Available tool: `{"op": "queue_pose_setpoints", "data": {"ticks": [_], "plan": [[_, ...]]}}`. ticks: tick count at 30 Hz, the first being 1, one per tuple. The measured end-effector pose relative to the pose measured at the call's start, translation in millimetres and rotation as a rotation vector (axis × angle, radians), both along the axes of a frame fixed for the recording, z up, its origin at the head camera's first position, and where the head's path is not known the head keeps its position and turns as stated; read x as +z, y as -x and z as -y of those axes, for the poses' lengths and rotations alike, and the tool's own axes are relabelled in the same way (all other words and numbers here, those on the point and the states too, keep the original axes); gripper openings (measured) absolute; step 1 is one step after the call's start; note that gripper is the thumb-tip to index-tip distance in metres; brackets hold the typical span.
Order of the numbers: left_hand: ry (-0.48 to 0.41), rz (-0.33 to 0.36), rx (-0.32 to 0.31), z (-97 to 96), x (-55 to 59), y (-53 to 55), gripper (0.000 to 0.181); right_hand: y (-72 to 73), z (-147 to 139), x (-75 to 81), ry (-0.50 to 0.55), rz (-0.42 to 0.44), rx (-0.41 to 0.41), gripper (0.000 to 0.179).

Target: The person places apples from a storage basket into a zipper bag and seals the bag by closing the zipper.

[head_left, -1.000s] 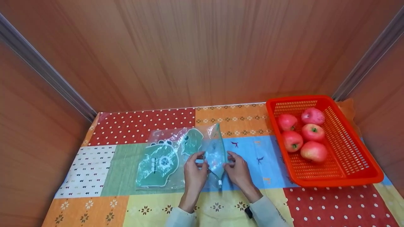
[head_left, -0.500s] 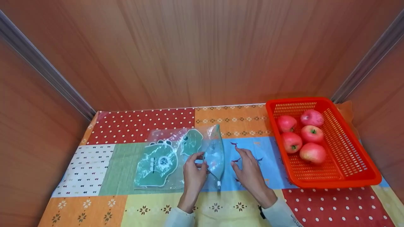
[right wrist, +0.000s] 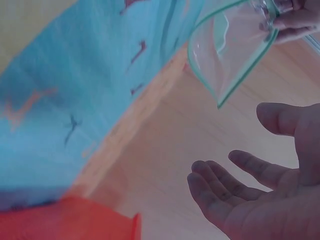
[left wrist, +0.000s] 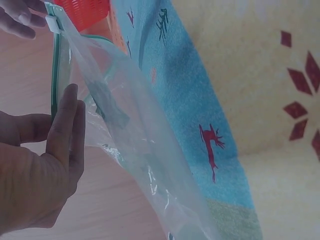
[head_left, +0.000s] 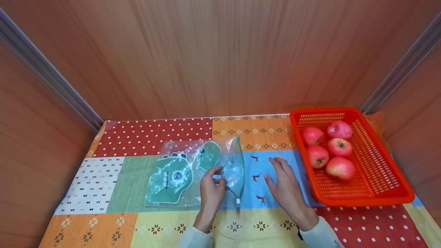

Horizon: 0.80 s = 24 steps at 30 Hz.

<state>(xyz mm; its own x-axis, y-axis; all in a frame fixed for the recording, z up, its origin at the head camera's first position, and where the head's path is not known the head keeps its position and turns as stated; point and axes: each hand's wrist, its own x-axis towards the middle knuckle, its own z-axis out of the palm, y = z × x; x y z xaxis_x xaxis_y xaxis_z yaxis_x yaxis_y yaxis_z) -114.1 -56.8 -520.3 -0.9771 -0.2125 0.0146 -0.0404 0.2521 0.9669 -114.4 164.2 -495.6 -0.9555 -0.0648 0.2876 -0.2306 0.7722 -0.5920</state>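
Observation:
A clear zip bag (head_left: 174,184) with green dinosaur-like prints lies on the patchwork cloth, its mouth gaping toward the right. My left hand (head_left: 212,189) pinches the near lip of that mouth between thumb and fingers; in the left wrist view the green zip strip (left wrist: 55,75) passes between them. A white slider (head_left: 238,201) sits at the strip's near end. To the right of the bag, my right hand (head_left: 287,186) is over the blue patch with spread, relaxed fingers, holding nothing. The right wrist view shows its palm and the bag's pointed open mouth (right wrist: 220,100).
A red plastic basket (head_left: 365,200) stands at the right, with several red apples (head_left: 340,147) grouped in its left half. A wood-grain panel (head_left: 220,62) rises behind the cloth, and similar panels close off both sides.
My right hand has let go of the bag's right lip and moved right toward the basket, its fingers spreading. The left hand keeps its pinch, and the bag's mouth stays apart.

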Motion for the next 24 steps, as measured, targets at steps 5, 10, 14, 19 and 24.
{"op": "queue_pose_setpoints", "data": {"ticks": [5, 10, 14, 19, 24], "plan": [[0.002, 0.001, 0.004, 0.2, 0.2, 0.3, 0.032, -0.3, -12, 11.1, -0.049, -0.04, -0.022, 0.055], [-0.002, 0.006, 0.005, -0.1, 0.4, 0.9, 0.032, 0.8, -26, 21.0, -0.052, -0.048, -0.042, 0.054], [0.003, 0.006, 0.01, -0.2, 0.1, 0.2, 0.032, 1.9, -38, 26.0, -0.015, -0.037, -0.044, 0.054], [-0.002, 0.008, 0.004, 0.1, -0.2, -1.2, 0.032, 2.8, -52, 28.5, -0.021, -0.061, -0.063, 0.053], [0.009, 0.001, 0.006, -0.3, -0.4, -1.6, 0.032, 3.0, -64, 31.7, -0.036, -0.049, -0.091, 0.054]]}}
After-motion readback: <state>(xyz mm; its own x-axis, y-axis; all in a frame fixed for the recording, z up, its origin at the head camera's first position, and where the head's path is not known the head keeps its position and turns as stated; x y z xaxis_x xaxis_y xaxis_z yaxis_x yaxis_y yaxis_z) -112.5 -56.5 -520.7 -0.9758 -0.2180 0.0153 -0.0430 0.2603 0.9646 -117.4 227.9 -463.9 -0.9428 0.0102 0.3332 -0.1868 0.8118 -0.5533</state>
